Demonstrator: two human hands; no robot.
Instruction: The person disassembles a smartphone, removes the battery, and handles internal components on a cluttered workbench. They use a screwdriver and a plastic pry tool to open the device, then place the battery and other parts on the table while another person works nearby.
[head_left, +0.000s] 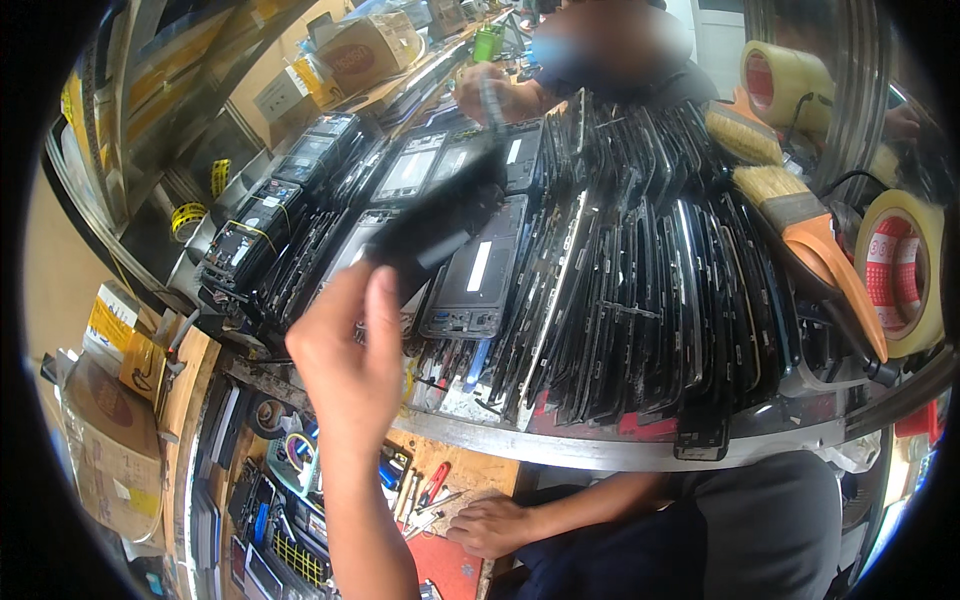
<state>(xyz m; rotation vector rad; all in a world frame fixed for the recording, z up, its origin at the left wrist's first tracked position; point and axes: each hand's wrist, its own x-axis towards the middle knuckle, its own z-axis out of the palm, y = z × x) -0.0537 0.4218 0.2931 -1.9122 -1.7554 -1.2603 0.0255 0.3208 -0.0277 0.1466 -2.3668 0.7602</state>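
Your left hand (pixel 345 350) is raised in the middle of the view, fingers and thumb closed on the near end of a long dark tool (pixel 440 215), blurred, that slants up and to the right over the shelf. Its shape is too smeared to say exactly what kind of tool it is. The far end of it lies over the upper row of phone frames.

Your right hand (pixel 492 525) rests low down on the wooden worktop (pixel 470 480), palm down and fingers loosely spread, gripping nothing. Just to its left lie small hand tools, among them red-handled pliers (pixel 432 485) and a few thin metal picks.

Under the tool, a metal shelf (pixel 600 450) carries a dense stack of stripped phone frames and screens (pixel 620 280), most standing on edge and leaning against each other, some lying flat with their insides up. One open phone body (pixel 478 270) lies just beside the tool's middle, facing up.

At the right end of the shelf lie two paintbrushes with orange handles (pixel 810 230), and beside them rolls of tape (pixel 900 270); another roll (pixel 785 80) stands farther back. On the left are cardboard boxes (pixel 110 440), with more boxes at the top left.

Another person sits behind the shelf at the top, with a hand (pixel 490 95) near a green object (pixel 487 42).
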